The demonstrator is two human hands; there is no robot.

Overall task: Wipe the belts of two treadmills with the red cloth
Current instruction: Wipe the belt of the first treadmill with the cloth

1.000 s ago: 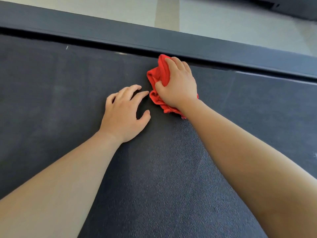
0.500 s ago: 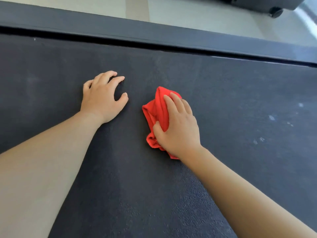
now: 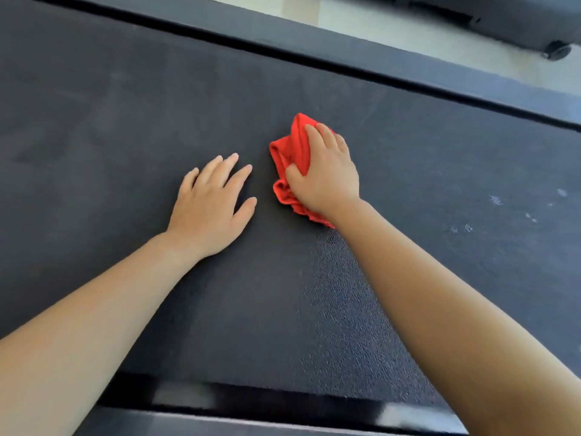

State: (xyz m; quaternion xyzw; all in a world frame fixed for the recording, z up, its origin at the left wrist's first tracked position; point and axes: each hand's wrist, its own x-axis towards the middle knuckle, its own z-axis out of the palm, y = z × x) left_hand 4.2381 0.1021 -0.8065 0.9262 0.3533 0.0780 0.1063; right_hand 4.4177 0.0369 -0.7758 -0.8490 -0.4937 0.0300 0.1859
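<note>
Red crumpled fabric cloth [image 3: 290, 158] pressed on dark textured rubber treadmill belt [image 3: 157, 105], wipe underway.
Right hand [image 3: 327, 180] grips the cloth, fingers curled over it, thumb dug into folds, likely to keep it bunched while pushing. Left hand [image 3: 207, 209] lies flat just beside, fingers spread, holding nothing, probably bracing. Pale specks [image 3: 496, 199] to the right look unwiped.

Bare forearms [image 3: 94, 313] — left hand [image 3: 209, 212] and right hand [image 3: 327, 179] bare as well.
</note>
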